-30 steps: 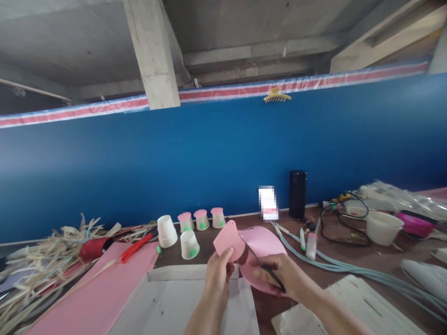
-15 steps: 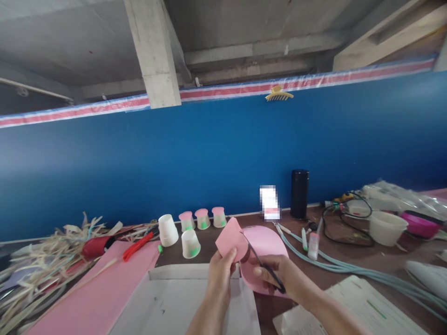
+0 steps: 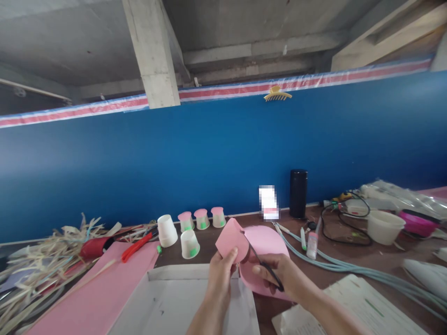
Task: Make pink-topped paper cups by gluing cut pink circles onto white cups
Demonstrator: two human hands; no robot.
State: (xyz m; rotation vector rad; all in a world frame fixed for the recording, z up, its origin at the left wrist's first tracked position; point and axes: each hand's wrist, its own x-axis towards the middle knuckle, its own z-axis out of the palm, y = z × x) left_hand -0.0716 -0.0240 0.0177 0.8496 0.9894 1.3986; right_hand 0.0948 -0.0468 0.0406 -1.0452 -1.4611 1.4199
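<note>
My left hand (image 3: pixel 223 267) pinches a small piece of pink paper (image 3: pixel 230 239) between thumb and fingers. Black-handled scissors (image 3: pixel 267 267) are gripped in my right hand (image 3: pixel 279 274), their blades reaching to the right edge of the piece. Behind and below both hands lies a larger rounded pink sheet (image 3: pixel 267 239), partly covered by the right hand. Just beyond stand paper cups; three have pink tops, one of them the cup (image 3: pixel 218 217) nearest my left hand. Another cup (image 3: pixel 190 244) with a green mark sits closer to me.
A white box lid (image 3: pixel 188 298) lies in front of me, with pink sheets (image 3: pixel 101 288) and a heap of pale strips (image 3: pixel 45 251) to its left. Bluish cables (image 3: pixel 349 269), a black cylinder (image 3: pixel 298 193) and a white tub (image 3: pixel 386 228) are on the right.
The view has shifted very slightly. Both hands keep their grip, and the blades stay at the edge of the pink piece, which looks a little more curved.
</note>
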